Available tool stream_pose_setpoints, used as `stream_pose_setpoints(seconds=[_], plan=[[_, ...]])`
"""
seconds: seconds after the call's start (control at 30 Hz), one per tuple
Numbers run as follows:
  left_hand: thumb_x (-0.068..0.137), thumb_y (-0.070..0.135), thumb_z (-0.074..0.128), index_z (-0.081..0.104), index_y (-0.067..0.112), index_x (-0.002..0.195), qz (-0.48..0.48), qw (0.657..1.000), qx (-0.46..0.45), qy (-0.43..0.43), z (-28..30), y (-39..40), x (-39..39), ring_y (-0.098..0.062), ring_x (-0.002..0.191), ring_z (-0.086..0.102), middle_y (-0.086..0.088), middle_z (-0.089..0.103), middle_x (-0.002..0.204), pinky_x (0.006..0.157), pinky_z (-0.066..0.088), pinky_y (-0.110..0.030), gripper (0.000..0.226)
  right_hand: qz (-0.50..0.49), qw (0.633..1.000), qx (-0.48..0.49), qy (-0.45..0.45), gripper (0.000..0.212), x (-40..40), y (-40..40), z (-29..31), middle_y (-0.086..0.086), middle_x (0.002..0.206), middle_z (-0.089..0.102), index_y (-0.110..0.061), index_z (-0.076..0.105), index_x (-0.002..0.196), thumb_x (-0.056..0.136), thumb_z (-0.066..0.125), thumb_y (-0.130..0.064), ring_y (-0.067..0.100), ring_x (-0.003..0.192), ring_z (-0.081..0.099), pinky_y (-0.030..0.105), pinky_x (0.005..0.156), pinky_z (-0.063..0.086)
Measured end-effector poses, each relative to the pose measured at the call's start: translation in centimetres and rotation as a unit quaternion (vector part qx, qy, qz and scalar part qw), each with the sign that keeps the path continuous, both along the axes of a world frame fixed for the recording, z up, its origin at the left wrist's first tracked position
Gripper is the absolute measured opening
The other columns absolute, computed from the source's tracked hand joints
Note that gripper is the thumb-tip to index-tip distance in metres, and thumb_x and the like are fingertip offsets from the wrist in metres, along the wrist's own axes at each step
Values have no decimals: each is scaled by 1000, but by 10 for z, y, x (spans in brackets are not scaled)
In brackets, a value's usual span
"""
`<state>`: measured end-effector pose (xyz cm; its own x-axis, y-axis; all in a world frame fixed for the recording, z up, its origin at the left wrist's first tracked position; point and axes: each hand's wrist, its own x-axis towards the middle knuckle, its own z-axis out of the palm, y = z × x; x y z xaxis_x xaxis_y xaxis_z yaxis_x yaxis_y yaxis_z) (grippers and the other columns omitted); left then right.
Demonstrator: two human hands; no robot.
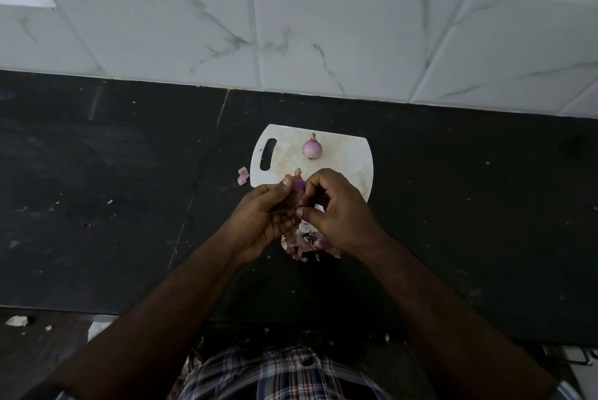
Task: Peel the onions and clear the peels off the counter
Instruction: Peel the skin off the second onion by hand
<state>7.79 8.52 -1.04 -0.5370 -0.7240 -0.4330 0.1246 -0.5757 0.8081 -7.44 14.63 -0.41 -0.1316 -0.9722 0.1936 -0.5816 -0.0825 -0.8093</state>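
My left hand [265,215] gripped the onion [299,184], stem pointing away from me; my right hand [336,212] pinched its near-side skin.

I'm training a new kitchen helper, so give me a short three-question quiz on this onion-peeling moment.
1. True or false: the onion on the cutting board is being touched by a hand.
2. Where is the pile of peels? A) on the board B) on the counter below the hands C) by the wall
3. What do the left hand and right hand hold between them?

Key: 1 false; 2 B; 3 a second onion, being peeled.
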Motion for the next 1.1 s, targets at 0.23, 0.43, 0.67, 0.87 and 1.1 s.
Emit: stream_pose_setpoints(seconds=[0.23,0.43,0.67,0.87,1.1], plan=[[95,39,64,67,8,121,29,998,52,18,0,-3,-2,-12,68,65,-11,71,100,59,55,-22,40,-21,999,-30,21,30,1,2,-5,-13,80,55,-21,53,79,74,78,-7,13,84,52,31,71,47],[96,37,63,71,9,113,16,996,81,28,0,-5,-3,-15,66,60,-14,67,97,59,54,-22,34,-37,997,-60,16,33,-1,1,-9,-17,89,58,-27,61,91,76,76,-3,11,92,57,29,77,51],[93,37,62,60,4,123,3,990,127,68,-2,-5,-4,-20,67,65,-17,70,92,55,57,-21,45,-124,983,-127,-38,13,-3,-3,-13,-6,84,66,-13,71,83,78,78,-3,11,84,65,33,76,57],[95,41,49,58,7,126,-16,984,152,95,-9,-3,1,-18,64,59,-25,61,109,52,51,-21,46,-191,971,-38,-136,10,-13,-12,-12,-5,83,71,-14,71,86,81,78,-9,10,81,68,36,78,59],[96,42,48,60,14,123,-21,983,151,98,-4,-13,7,-18,63,55,-19,66,98,50,47,-22,41,-73,992,101,-3,34,-27,0,-15,-6,109,65,-19,73,113,80,79,-12,9,102,63,36,96,53]])
